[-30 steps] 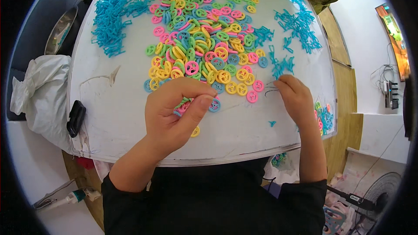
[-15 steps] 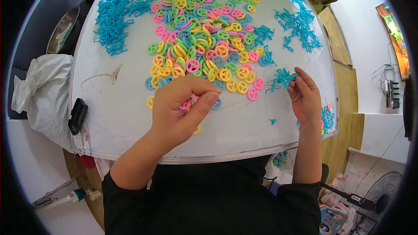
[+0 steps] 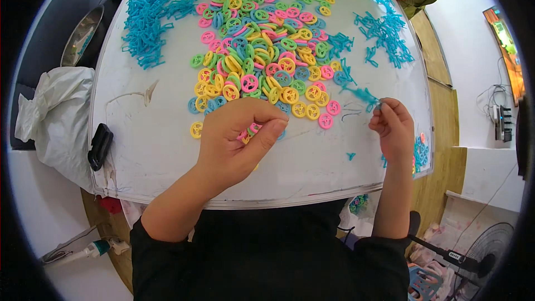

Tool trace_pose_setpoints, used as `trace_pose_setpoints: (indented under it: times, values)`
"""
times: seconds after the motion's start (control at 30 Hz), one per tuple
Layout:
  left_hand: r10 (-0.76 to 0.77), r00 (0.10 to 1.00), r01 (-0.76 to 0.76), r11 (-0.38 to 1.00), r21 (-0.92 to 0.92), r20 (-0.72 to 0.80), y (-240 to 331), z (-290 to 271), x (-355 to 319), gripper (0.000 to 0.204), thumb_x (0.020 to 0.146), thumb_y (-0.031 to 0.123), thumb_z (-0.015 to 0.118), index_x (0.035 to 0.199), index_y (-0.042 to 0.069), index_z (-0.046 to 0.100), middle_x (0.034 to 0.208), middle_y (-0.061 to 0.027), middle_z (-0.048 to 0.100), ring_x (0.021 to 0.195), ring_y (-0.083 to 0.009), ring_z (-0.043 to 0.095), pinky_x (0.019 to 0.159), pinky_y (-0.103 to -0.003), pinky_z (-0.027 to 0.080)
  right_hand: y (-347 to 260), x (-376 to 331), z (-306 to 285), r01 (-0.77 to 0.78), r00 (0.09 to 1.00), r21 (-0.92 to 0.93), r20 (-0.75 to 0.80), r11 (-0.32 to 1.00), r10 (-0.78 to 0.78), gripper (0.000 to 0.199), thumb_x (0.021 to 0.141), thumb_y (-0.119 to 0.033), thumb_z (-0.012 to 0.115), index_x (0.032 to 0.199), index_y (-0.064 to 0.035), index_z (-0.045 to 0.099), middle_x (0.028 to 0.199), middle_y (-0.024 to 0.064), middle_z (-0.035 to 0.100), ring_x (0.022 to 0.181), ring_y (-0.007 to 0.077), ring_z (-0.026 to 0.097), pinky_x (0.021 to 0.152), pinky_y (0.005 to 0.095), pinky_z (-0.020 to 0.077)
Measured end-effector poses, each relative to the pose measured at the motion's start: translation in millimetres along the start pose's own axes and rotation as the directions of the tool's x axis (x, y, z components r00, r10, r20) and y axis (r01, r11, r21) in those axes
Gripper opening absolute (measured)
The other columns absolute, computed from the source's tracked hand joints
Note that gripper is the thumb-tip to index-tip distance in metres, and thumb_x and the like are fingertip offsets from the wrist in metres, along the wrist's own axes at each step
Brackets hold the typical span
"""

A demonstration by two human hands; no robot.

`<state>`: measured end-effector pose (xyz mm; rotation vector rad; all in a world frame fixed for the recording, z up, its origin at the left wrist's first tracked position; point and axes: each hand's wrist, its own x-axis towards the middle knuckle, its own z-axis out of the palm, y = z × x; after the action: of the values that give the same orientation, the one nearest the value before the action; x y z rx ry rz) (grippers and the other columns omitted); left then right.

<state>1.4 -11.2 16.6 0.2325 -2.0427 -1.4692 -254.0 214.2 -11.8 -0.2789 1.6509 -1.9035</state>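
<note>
Both hands hover over the white table [image 3: 156,150] in the head view: the left hand [image 3: 237,139] is curled shut around a few pink and green rings [image 3: 249,130], the right hand [image 3: 394,125] pinches a small blue clip [image 3: 368,96]. Judging by the big heap of coloured rings [image 3: 262,50] and the blue clip piles [image 3: 147,22] lying loose, most of the work seems left.

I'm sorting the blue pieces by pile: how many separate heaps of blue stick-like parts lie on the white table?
2. One blue heap lies at the table's far left, the other blue heap at its far right. Loose blue pieces are scattered between; more may hide under the coloured rings.
</note>
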Motion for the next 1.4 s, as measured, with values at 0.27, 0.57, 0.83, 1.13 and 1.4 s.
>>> trace_pose_setpoints:
  times: [0.27,0.57,0.83,1.13,1.4]
  values:
    - [0.021,0.998,-0.021,1.0,0.003,-0.057,-4,4,0,0.005,0.087,0.002,0.069,0.092,0.001,0.068,0.086,-0.0067,0.069,0.075,-0.0162,0.065,0.067,-0.027,0.049,0,-8,3,0.223,0.971,-0.285,-0.022,0.932,-0.239,0.013,0.096,-0.004,0.059,0.109,0.0001,0.062,0.089,0.0086,0.068,0.077,0.015,0.068,0.073,0.0301,0.0583]
    - [0.092,0.995,-0.101,0.966,0.239,0.047,1,10,2,0.026,0.081,0.003,0.074,0.106,0.003,0.068,0.108,-0.011,0.068,0.099,-0.0249,0.066,0.084,-0.034,0.051,-9,-59,52,0.458,0.886,-0.286,0.222,0.842,-0.406,0.017,0.09,0.012,0.056,0.105,0.0042,0.06,0.099,0.0145,0.064,0.084,0.0204,0.069,0.075,0.0335,0.0597]
    - [-0.073,0.971,0.033,0.984,0.176,0.227,6,20,-3,0.026,0.078,0.006,0.079,0.102,0.005,0.068,0.095,-0.0102,0.07,0.084,-0.0228,0.069,0.071,-0.032,0.053,-3,-85,78,0.681,0.72,-0.363,0.494,0.636,-0.487,0.023,0.083,0.018,0.059,0.101,0.0045,0.059,0.093,0.0165,0.061,0.081,0.0239,0.07,0.072,0.0328,0.0601]
    - [0.187,0.976,-0.212,0.925,0.315,0.108,0,27,-10,0.019,0.075,0.002,0.078,0.091,0.007,0.069,0.084,-0.0074,0.07,0.072,-0.0264,0.068,0.061,-0.033,0.052,27,-98,100,0.492,0.859,-0.223,0.283,0.841,-0.427,0.016,0.089,0.011,0.059,0.1,0.0022,0.052,0.088,0.0132,0.062,0.073,0.0196,0.069,0.067,0.0298,0.0601]
    - [0.405,0.905,-0.42,0.812,0.404,0.129,4,25,-13,0.021,0.073,0.001,0.076,0.093,0.006,0.071,0.095,-0.0105,0.072,0.078,-0.0249,0.07,0.065,-0.032,0.056,34,-107,111,0.587,0.81,-0.329,0.248,0.74,-0.532,0.015,0.09,0.011,0.058,0.099,0.0021,0.051,0.083,0.0115,0.061,0.068,0.0165,0.067,0.061,0.0274,0.0577]
